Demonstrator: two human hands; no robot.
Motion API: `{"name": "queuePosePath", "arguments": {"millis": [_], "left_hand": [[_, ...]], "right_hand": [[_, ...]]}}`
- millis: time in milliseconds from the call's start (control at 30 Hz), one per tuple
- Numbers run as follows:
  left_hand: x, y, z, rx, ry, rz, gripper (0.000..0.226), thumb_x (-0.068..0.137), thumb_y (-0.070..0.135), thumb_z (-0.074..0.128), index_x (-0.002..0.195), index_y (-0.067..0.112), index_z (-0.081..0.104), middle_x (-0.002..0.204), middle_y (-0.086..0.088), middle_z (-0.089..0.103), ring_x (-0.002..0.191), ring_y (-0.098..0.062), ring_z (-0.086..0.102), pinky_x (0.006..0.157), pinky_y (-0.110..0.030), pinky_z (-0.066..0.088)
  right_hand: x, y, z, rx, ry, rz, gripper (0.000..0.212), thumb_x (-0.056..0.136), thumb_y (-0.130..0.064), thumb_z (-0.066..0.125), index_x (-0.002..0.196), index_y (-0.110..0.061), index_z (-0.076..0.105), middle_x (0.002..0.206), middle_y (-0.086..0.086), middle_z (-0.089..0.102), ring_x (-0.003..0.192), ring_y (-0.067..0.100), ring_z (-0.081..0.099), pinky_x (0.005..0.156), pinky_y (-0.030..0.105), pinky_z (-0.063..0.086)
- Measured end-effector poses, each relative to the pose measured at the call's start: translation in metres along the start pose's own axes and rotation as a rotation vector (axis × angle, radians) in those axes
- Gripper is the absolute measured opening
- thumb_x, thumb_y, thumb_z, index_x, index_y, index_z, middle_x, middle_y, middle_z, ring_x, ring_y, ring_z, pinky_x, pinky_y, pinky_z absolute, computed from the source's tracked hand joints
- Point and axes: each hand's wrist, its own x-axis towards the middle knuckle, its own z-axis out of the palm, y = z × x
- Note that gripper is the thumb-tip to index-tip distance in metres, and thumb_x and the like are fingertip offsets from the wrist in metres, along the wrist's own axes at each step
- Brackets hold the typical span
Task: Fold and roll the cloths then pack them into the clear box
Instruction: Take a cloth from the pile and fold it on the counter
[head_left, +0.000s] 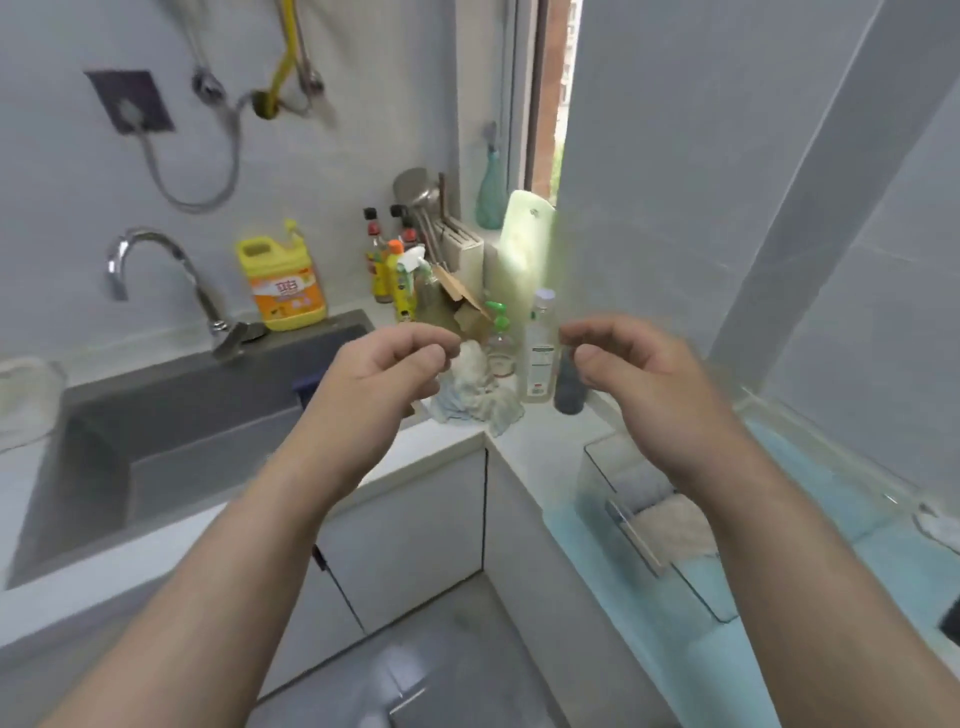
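- Both forearms reach in from the bottom edge, raised over the counter corner, well above the worktop.
- Left hand (387, 364) has its fingers curled in with thumb against forefinger, a pinch; right hand (631, 364) mirrors it. Whether either pinches anything I cannot tell: nothing clear shows between them, only a faint blur.
- Below the right wrist stands the clear box (670, 564) on a pale blue mat (810, 582), already holding a grey roll and a beige rolled cloth (675, 525) side by side.
- Beyond the hands, a crumpled cloth (470, 395) lies heaped at the counter corner, against the bottles.
- Judging by its slump, that cloth is light, soft and limp; it will sag, so two adjacent corners look the best hold for shaking it flat.
- Sink (171, 431) and tap lie to the left.
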Motion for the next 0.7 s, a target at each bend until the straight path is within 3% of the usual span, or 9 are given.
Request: {"name": "queuePosePath", "arguments": {"millis": [100,267,367,500,700], "left_hand": [[-0.037,0.007,-0.046,0.067,0.138,-0.013,0.025,0.079,0.028,0.054,0.094,0.027,0.074,0.104,0.001,0.072,0.103,-0.020,0.066,0.097,-0.048,0.050],[-0.107,0.017,-0.125,0.092,0.373,-0.042,0.023,0.078,0.029,0.054,0.090,0.028,0.074,0.101,0.004,0.073,0.102,-0.016,0.066,0.098,-0.046,0.051],[-0.153,0.023,-0.171,0.093,0.503,-0.047,0.024,0.077,0.027,0.053,0.091,0.025,0.073,0.101,0.002,0.073,0.102,-0.014,0.065,0.097,-0.042,0.052],[-0.220,0.026,-0.238,0.102,0.640,-0.064,0.024,0.077,0.026,0.053,0.093,0.024,0.072,0.100,0.003,0.073,0.103,-0.014,0.065,0.096,-0.040,0.052],[-0.327,0.018,-0.329,0.153,0.762,-0.132,0.026,0.077,0.031,0.055,0.097,0.028,0.071,0.102,0.009,0.072,0.104,-0.012,0.064,0.097,-0.039,0.051]], "right_hand": [[-0.002,-0.018,0.046,0.038,-0.131,-0.038,0.017,0.089,-0.017,0.062,0.094,-0.030,0.069,0.079,-0.018,0.067,0.073,-0.005,0.058,0.071,0.018,0.044],[-0.018,-0.054,0.131,0.043,-0.359,-0.116,0.022,0.093,-0.011,0.058,0.100,-0.028,0.069,0.097,-0.014,0.070,0.091,-0.001,0.063,0.084,0.018,0.047],[-0.037,-0.079,0.187,0.025,-0.470,-0.172,0.023,0.093,-0.012,0.058,0.099,-0.031,0.068,0.095,-0.016,0.068,0.085,-0.009,0.060,0.079,0.011,0.045],[-0.074,-0.109,0.266,0.059,-0.615,-0.214,0.024,0.092,-0.013,0.059,0.095,-0.035,0.068,0.090,-0.020,0.069,0.085,-0.009,0.060,0.080,0.016,0.044],[-0.144,-0.155,0.376,0.066,-0.797,-0.242,0.022,0.092,-0.014,0.059,0.100,-0.033,0.067,0.100,-0.016,0.069,0.093,-0.006,0.062,0.083,0.014,0.045]]}}
